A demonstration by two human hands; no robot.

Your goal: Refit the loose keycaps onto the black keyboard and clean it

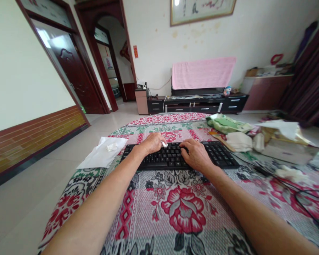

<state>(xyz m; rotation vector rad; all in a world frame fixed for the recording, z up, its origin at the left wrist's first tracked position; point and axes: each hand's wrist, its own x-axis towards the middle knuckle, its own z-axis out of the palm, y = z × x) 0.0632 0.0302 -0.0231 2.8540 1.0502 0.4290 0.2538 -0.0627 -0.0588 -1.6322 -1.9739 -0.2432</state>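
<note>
A black keyboard (172, 164) lies across the flowered tablecloth in front of me. My left hand (153, 142) is over its upper left part, fingers closed on a small white wad (164, 144), which looks like tissue or cotton. On the right half of the keys rests my right hand (195, 153), palm down, with the thumb apart from the bent fingers. Nothing shows in that hand, though its underside is hidden. To the left of the keyboard, a crumpled white tissue (112, 147) sits on a white sheet of paper (97, 156).
The patterned tablecloth (149, 219) covers a round-edged table. At right are a green packet (227, 124), a folded beige cloth (238, 141), an opened bag (287, 148), crumpled white tissue (292, 174) and a black cable (305, 191). Beyond stands a low TV cabinet (178, 106).
</note>
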